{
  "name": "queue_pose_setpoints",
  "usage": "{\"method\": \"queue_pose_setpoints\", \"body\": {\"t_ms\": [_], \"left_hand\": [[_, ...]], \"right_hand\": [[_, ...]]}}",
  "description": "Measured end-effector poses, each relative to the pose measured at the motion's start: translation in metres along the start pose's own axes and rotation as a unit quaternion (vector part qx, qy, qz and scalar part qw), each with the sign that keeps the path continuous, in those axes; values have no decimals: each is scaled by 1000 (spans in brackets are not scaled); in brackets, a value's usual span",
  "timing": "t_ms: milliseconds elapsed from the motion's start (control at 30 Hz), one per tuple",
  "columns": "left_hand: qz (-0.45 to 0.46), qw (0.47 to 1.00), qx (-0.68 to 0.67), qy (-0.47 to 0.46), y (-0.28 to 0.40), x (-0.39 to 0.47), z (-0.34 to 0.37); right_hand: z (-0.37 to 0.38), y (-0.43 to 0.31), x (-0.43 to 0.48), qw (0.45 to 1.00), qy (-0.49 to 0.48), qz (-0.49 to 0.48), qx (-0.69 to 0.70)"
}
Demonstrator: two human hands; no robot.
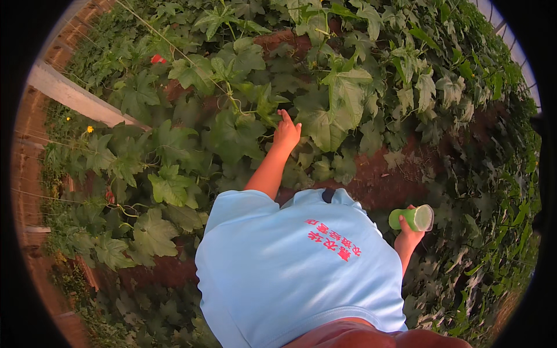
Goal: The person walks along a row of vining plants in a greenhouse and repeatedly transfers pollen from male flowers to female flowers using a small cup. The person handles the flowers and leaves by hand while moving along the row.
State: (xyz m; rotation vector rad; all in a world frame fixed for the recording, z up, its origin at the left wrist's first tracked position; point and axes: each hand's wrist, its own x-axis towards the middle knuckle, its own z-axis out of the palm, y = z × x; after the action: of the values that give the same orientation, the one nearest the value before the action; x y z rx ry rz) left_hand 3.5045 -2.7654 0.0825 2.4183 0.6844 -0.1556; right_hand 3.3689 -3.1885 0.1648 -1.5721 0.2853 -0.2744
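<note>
My left hand (287, 132) reaches forward among large lobed leaves, its thumb and fingers apart. The fingertips are beside a green vine shoot (266, 104) with tendrils; whether they touch it I cannot tell. Nothing is visible in this hand. A broad leaf (324, 126) hangs just to its right. Low on the right, my right hand (409, 237) grips a green cup (407, 218) with a clear rim or lid, tilted sideways. My light blue shirt, which bears red writing, fills the lower middle.
A pale post (82, 98) slants in from the left. Thin strings (169, 43) run through the vines. Dense foliage (478, 191) stands on the right, with reddish-brown soil (374, 178) between the plants. A yellow flower (90, 129) and a red object (158, 58) show at left.
</note>
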Motion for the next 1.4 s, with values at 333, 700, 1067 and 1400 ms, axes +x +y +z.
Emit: {"method": "queue_pose_setpoints", "body": {"t_ms": [333,700,1067,1400], "left_hand": [[192,938,-206,202,-3,48,43],[89,842,-532,-27,61,145,-2],[111,611,-781,64,65,121,57],[96,607,-781,-109,30,127,33]], "right_hand": [[47,3,100,995,-92,15,34],[28,16,141,989,-127,77,25],[32,3,172,980,-171,87,49],[63,-4,164,974,-211,84,1]]}}
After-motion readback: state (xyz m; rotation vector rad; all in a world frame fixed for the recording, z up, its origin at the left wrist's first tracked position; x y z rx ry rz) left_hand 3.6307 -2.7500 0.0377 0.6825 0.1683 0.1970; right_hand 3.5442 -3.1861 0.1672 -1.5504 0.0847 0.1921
